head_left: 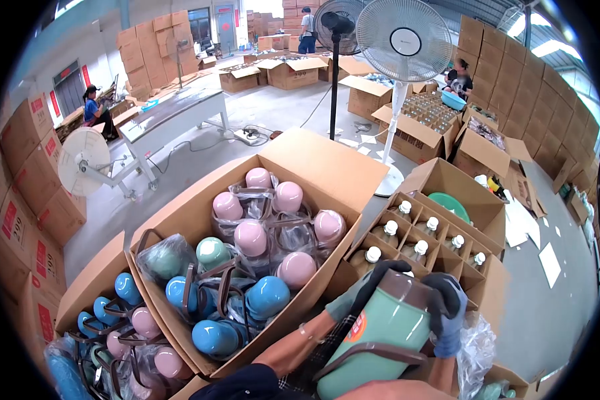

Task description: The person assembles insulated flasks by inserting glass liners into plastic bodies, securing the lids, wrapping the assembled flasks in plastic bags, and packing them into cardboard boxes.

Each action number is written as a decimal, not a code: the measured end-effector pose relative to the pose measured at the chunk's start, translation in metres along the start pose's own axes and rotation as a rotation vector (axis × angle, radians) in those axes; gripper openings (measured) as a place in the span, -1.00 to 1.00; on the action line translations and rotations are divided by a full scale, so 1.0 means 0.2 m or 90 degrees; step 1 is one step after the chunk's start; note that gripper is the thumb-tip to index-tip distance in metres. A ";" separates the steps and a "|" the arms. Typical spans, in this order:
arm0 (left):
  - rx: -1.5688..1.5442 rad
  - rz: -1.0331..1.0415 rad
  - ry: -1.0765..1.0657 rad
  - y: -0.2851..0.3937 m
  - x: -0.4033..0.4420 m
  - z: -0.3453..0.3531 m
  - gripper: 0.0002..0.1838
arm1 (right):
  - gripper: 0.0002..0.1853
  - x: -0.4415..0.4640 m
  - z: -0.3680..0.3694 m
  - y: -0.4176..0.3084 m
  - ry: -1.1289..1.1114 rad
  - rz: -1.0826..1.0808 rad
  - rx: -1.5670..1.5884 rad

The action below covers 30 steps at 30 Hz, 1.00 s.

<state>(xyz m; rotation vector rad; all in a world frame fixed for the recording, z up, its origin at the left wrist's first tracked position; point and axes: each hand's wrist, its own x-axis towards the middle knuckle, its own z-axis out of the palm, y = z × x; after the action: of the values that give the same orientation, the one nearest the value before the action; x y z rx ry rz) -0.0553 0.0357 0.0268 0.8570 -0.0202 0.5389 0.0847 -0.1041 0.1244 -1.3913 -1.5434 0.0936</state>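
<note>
- Jug (383, 327), pale green with a brown collar (405, 288), held in front of the wearer between both gloved hands, at the lower middle of the view.
- Its long axis runs aslant: base low and toward the wearer, collar up and away to the right, pointing toward the divided carton (495, 285).
- Left hand (365, 292) comes in from the left; its dark fingers (390, 267) are bent over the far left edge of the collar.
- Right hand (449, 310) sits on the opposite side, its fingers curled round the right of the collar, so the grip is narrowed to the jug's width.
- Both hands are about equally near the collar end; neither holds the base or the brown handle (387, 351), which arches along the near side of the body.
- Just beyond the collar stand white-capped bottles (390, 230), upright in the cells of the divided carton; one white cap shows right past the fingers.
- Left of the jug, a large open carton (333, 167) holds pink, blue and green jugs, some in clear film.
- Crumpled clear plastic (477, 352) lies just beside the right wrist; whether it touches, I cannot tell.
</note>
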 end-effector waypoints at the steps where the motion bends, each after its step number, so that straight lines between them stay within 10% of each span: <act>1: 0.187 0.040 0.029 0.09 -0.05 0.05 -0.49 | -0.75 0.01 -0.02 0.06 0.007 0.010 0.044; 4: 0.407 0.089 0.072 0.21 -0.09 0.06 -0.48 | -0.70 -0.03 -0.12 0.19 0.016 0.049 0.001; 10: 0.187 0.058 0.007 0.03 0.13 -0.02 -0.41 | -0.65 0.08 -0.10 0.14 -0.091 0.078 0.096; 17: 0.574 0.130 0.063 0.24 0.22 0.22 -0.46 | -0.65 -0.05 0.18 0.86 0.165 0.148 0.909; 20: 0.976 0.219 0.069 0.32 0.30 0.40 -0.27 | -0.67 0.01 0.56 1.21 0.213 0.103 0.738; 24: 0.547 0.042 0.271 0.25 0.49 0.03 -0.70 | -0.56 0.13 0.48 1.21 0.295 0.306 0.582; 27: 0.550 0.061 0.416 0.01 0.53 -0.15 -0.71 | -0.41 0.18 0.23 0.81 0.153 -0.079 -0.197; 30: 0.612 0.159 0.496 -0.18 0.55 -0.22 -0.68 | -0.52 0.10 0.23 0.90 -0.007 0.076 -0.105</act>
<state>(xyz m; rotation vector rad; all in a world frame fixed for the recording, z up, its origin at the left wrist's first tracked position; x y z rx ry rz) 0.0471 0.0966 -0.0020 1.5260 0.9177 1.1254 0.1827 -0.0040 0.0008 -1.6151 -1.5040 0.0487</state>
